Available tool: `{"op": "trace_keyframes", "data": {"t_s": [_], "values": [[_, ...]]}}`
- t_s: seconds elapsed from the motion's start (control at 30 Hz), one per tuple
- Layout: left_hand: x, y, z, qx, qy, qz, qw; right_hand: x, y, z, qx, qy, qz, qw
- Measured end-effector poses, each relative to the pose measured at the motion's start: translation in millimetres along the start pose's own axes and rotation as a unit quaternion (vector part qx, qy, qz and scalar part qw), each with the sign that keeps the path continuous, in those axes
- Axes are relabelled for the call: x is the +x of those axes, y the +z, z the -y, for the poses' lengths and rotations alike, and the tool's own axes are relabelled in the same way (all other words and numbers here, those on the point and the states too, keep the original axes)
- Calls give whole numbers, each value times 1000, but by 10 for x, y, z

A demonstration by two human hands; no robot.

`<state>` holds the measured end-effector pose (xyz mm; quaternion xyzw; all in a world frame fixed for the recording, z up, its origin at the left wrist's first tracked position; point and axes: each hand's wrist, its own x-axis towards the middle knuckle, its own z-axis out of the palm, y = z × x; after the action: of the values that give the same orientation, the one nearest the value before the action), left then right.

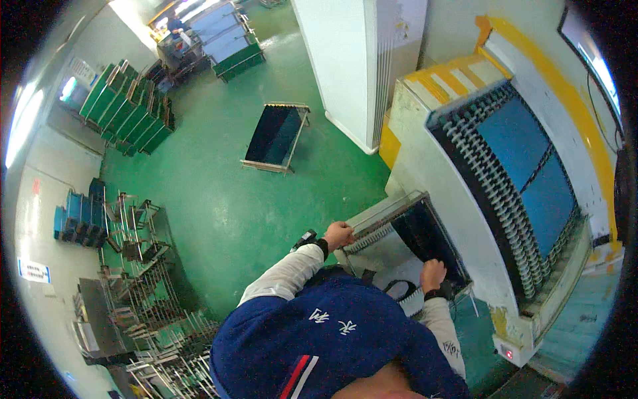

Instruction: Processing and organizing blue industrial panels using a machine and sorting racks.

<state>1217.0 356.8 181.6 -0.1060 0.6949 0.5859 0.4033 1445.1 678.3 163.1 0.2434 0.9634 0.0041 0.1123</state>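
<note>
My left hand (339, 235) is closed at the far left edge of a metal-framed rack (377, 218), its fingertips against the toothed rail. What it pinches, if anything, is too small to make out. My right hand (434, 273) is closed too, over the rack's near right side, beside the dark panels (426, 233). What lies in its fingers is hidden. The dark panels fill the right part of the rack; a grey surface shows in its left part. A dark curved strap or cord (401, 290) lies near the right wrist.
Right of the rack stands a roller conveyor machine (415, 146) carrying blue panels (512, 143). Another rack of dark panels (274, 136) sits on the green floor ahead. A white column (339, 73) rises beyond. Metal racks (149, 286) crowd the left wall; green-sided racks (129, 110) stand farther off.
</note>
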Motion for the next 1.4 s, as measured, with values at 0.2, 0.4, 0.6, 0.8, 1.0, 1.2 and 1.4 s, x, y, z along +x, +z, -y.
{"op": "trace_keyframes", "data": {"t_s": [0.2, 0.4, 0.6, 0.8, 1.0, 1.2, 1.4], "values": [[-110, 39, -157, 18, -4, -17, 1000, -137, -571, -17, 59, -58, -126, 989], [88, -18, 93, -30, 25, -15, 999, -412, -1528, 91, 119, -115, -161, 973], [-40, -77, -43, 71, 70, -16, 995, -693, -2003, -270, 278, 43, -259, 924], [-312, 122, -367, 36, 36, 152, 987, -662, -2207, -303, 539, 133, -343, 758], [-608, 318, -613, -41, 4, 370, 928, -404, -2068, -405, 823, 191, -153, 513], [-942, 280, -866, -149, 44, 460, 874, -175, -2110, -150, 871, 189, -65, 448], [-996, 308, -974, -261, 42, 412, 872, -20, -2254, -36, 829, 134, -64, 538]]}}
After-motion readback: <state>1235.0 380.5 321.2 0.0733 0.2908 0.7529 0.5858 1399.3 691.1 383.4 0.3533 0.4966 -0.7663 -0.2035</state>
